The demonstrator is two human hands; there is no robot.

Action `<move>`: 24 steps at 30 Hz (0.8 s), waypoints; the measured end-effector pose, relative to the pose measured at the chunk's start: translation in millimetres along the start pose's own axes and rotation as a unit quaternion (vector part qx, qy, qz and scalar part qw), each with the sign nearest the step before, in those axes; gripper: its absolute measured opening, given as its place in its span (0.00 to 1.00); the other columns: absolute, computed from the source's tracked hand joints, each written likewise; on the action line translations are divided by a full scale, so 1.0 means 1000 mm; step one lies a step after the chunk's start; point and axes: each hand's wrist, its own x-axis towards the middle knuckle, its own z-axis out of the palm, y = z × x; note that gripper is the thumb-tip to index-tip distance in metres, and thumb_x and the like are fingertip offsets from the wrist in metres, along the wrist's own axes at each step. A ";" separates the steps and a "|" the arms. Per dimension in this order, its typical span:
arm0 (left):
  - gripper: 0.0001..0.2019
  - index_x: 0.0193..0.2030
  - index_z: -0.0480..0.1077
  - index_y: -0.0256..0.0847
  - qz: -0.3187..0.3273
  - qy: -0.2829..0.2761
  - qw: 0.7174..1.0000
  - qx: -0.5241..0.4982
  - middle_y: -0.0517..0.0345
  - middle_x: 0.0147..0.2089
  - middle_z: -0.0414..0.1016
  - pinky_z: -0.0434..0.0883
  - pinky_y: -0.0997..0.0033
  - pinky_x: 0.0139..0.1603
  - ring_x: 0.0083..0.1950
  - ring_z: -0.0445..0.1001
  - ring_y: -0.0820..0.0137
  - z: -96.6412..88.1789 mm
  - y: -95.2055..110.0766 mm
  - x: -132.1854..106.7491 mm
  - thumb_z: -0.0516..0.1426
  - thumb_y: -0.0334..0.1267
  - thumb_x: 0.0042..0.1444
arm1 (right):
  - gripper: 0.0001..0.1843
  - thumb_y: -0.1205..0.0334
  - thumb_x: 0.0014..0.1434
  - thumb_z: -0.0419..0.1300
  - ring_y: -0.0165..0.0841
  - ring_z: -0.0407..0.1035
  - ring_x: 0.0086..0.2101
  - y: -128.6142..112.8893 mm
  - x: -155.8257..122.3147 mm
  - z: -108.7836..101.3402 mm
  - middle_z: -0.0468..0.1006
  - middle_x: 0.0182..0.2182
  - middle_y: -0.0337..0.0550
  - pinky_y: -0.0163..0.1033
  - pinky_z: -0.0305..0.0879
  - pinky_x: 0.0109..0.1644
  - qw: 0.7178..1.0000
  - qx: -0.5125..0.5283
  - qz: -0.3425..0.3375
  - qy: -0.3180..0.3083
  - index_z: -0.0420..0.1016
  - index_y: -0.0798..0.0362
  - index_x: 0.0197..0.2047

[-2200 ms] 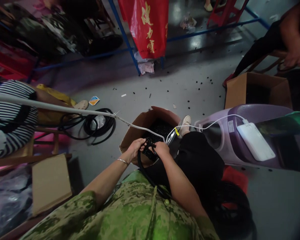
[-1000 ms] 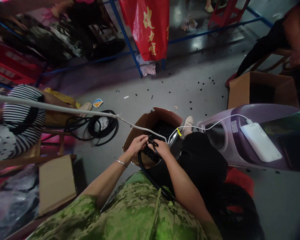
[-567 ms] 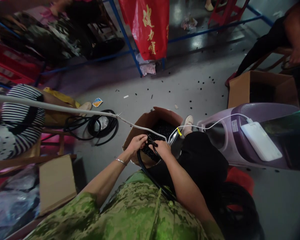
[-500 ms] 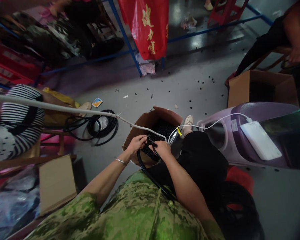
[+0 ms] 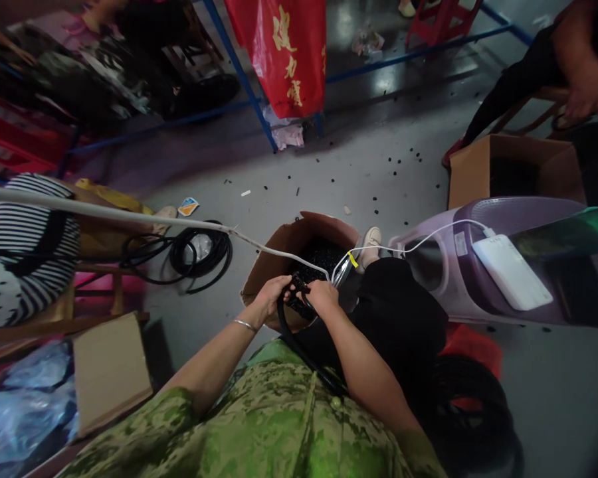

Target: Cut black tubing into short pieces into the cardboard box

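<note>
My left hand point(image 5: 270, 297) is closed round the end of a black hose point(image 5: 299, 348) that loops down toward my lap. My right hand point(image 5: 323, 295) pinches a small black part point(image 5: 299, 287) at the hose end. Both hands meet just above an open cardboard box point(image 5: 266, 265) holding several small black parts point(image 5: 321, 255). A silver bracelet sits on my left wrist.
A coil of black hose point(image 5: 194, 252) lies on the floor to the left. A purple fan housing point(image 5: 478, 265) with a white power bank point(image 5: 511, 271) lies to the right, behind it another cardboard box point(image 5: 473, 166). Other people sit at left and at top right.
My hands stay together at the hose end over the box. My left fingers have closed tighter round the hose. The view has shifted slightly.
</note>
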 end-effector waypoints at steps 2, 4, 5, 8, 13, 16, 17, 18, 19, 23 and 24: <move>0.19 0.28 0.68 0.35 -0.006 0.013 1.000 -0.007 0.60 0.25 0.70 0.54 0.80 0.18 0.19 0.59 0.81 -0.001 -0.001 -0.002 0.69 0.47 0.44 | 0.22 0.45 0.60 0.60 0.46 0.77 0.51 0.000 0.000 -0.001 0.83 0.49 0.53 0.43 0.72 0.51 1.000 0.000 0.000 -0.002 0.84 0.46 0.51; 0.19 0.28 0.68 0.36 0.002 0.019 1.000 -0.010 0.62 0.25 0.69 0.52 0.81 0.18 0.19 0.57 0.82 -0.002 0.000 -0.005 0.70 0.47 0.43 | 0.22 0.43 0.60 0.60 0.45 0.77 0.52 0.000 0.000 -0.001 0.83 0.49 0.51 0.43 0.71 0.51 1.000 -0.001 -0.008 -0.001 0.83 0.45 0.51; 0.20 0.28 0.67 0.36 0.011 0.018 1.000 -0.008 0.63 0.25 0.68 0.51 0.81 0.18 0.18 0.56 0.83 -0.003 0.001 -0.006 0.70 0.48 0.42 | 0.23 0.42 0.60 0.59 0.45 0.76 0.52 0.001 0.000 -0.001 0.83 0.49 0.50 0.44 0.71 0.51 1.000 0.001 -0.012 -0.001 0.82 0.44 0.52; 0.23 0.28 0.68 0.36 0.044 -0.007 0.999 0.025 0.63 0.24 0.67 0.50 0.81 0.19 0.19 0.55 0.83 -0.004 0.005 -0.009 0.71 0.52 0.41 | 0.27 0.36 0.60 0.57 0.45 0.76 0.53 0.002 -0.001 -0.004 0.82 0.52 0.48 0.45 0.71 0.53 1.000 0.023 -0.016 -0.006 0.81 0.42 0.54; 0.23 0.30 0.70 0.36 0.060 -0.039 0.995 0.073 0.63 0.24 0.66 0.49 0.80 0.20 0.20 0.56 0.82 -0.003 0.010 -0.008 0.70 0.54 0.42 | 0.27 0.36 0.62 0.53 0.46 0.75 0.54 0.001 -0.002 -0.008 0.81 0.54 0.47 0.45 0.70 0.54 0.999 0.045 -0.013 -0.009 0.80 0.41 0.54; 0.23 0.29 0.70 0.36 0.047 -0.038 0.995 0.081 0.63 0.24 0.66 0.48 0.79 0.20 0.19 0.55 0.82 -0.005 0.007 -0.003 0.70 0.53 0.43 | 0.25 0.41 0.63 0.53 0.47 0.75 0.54 0.001 0.000 -0.007 0.82 0.52 0.49 0.45 0.71 0.53 1.000 0.026 -0.007 -0.009 0.83 0.44 0.51; 0.22 0.29 0.69 0.36 0.040 -0.040 0.995 0.077 0.63 0.24 0.66 0.48 0.79 0.20 0.19 0.55 0.82 -0.005 0.005 -0.002 0.70 0.53 0.43 | 0.24 0.42 0.63 0.54 0.47 0.75 0.54 0.001 0.001 -0.006 0.82 0.51 0.50 0.45 0.71 0.53 1.000 0.020 -0.001 -0.013 0.83 0.45 0.50; 0.22 0.28 0.69 0.36 0.032 -0.042 0.996 0.070 0.63 0.24 0.66 0.48 0.79 0.20 0.19 0.54 0.82 -0.005 0.003 0.000 0.71 0.52 0.43 | 0.23 0.43 0.63 0.55 0.47 0.75 0.53 0.001 0.002 -0.005 0.83 0.50 0.51 0.44 0.71 0.52 1.000 0.016 0.006 -0.018 0.84 0.46 0.49; 0.22 0.28 0.69 0.36 0.022 -0.044 0.997 0.062 0.63 0.24 0.66 0.48 0.79 0.20 0.19 0.54 0.82 -0.005 0.001 0.002 0.71 0.51 0.43 | 0.23 0.43 0.62 0.56 0.47 0.76 0.53 0.002 0.003 -0.004 0.83 0.49 0.53 0.44 0.71 0.52 1.000 0.013 0.012 -0.023 0.84 0.47 0.48; 0.19 0.25 0.67 0.36 -0.034 -0.038 0.997 0.052 0.64 0.22 0.64 0.46 0.78 0.20 0.18 0.53 0.82 -0.002 -0.007 0.008 0.69 0.47 0.46 | 0.23 0.45 0.61 0.59 0.47 0.76 0.53 0.004 0.008 0.002 0.83 0.49 0.57 0.43 0.72 0.51 0.999 0.000 0.027 -0.025 0.84 0.51 0.50; 0.18 0.25 0.67 0.36 -0.046 -0.036 0.997 0.054 0.65 0.21 0.63 0.46 0.78 0.20 0.18 0.52 0.82 -0.001 -0.009 0.009 0.69 0.46 0.47 | 0.24 0.44 0.61 0.60 0.46 0.76 0.53 0.005 0.009 0.004 0.83 0.49 0.58 0.42 0.72 0.50 0.999 -0.006 0.032 -0.020 0.84 0.51 0.50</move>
